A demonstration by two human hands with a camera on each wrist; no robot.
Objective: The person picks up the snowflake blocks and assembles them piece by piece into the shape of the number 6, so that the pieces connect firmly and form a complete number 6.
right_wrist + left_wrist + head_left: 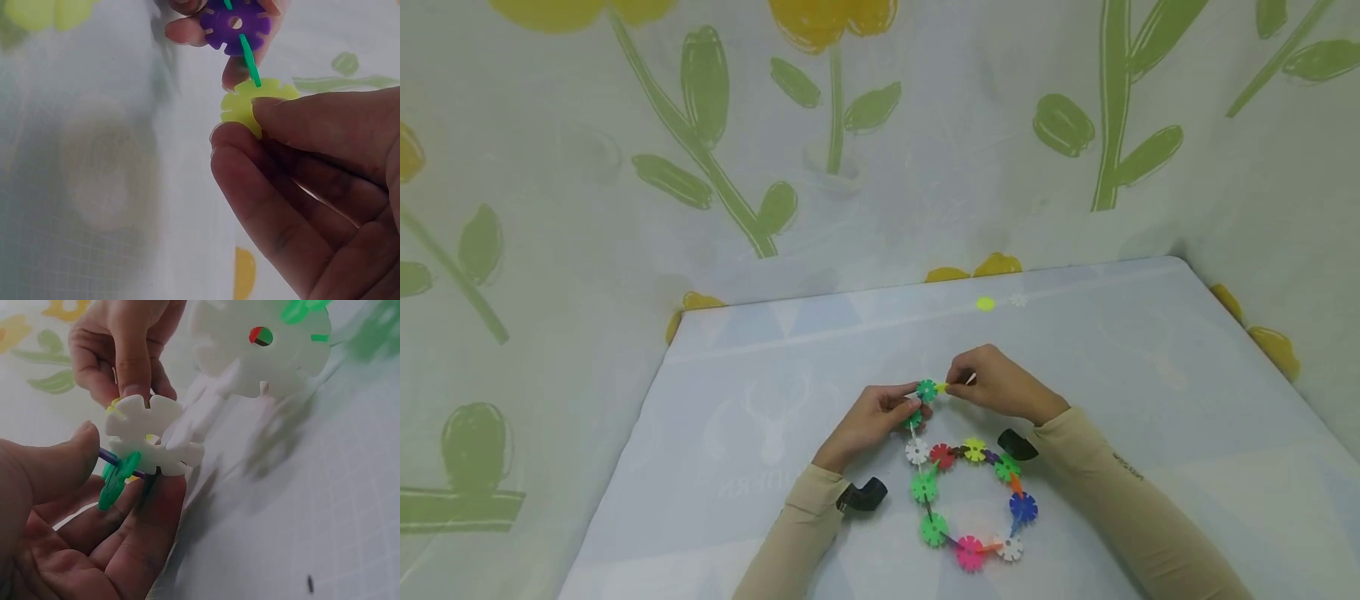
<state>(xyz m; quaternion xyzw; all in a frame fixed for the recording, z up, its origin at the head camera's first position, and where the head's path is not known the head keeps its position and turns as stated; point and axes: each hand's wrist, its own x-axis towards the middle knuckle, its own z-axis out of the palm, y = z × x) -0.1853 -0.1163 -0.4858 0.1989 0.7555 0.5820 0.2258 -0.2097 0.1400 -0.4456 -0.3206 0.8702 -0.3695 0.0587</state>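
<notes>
Notched plastic snowflake discs form a chain, with a ring and a tail reaching up to the hands. My left hand [874, 414] grips the tail's end, thumb and fingers about a purple disc [219, 34] between green ones. A green disc [927, 390] stands above its fingertips. The right hand [1003, 385] pinches a yellow disc [240, 106] between thumb and index finger. That disc's notched edge meets the green disc, seen edge-on in the right wrist view. Lower on the tail, a white disc [917, 452] leads to the ring, where a red disc [942, 456] sits.
The ring's pink disc [970, 553] and blue disc [1023, 507] lie near the forearms. At the back of the table [715, 400] are a loose yellow disc [985, 304] and a white disc [1018, 300]. Flower-printed cloth [940, 192] hangs behind.
</notes>
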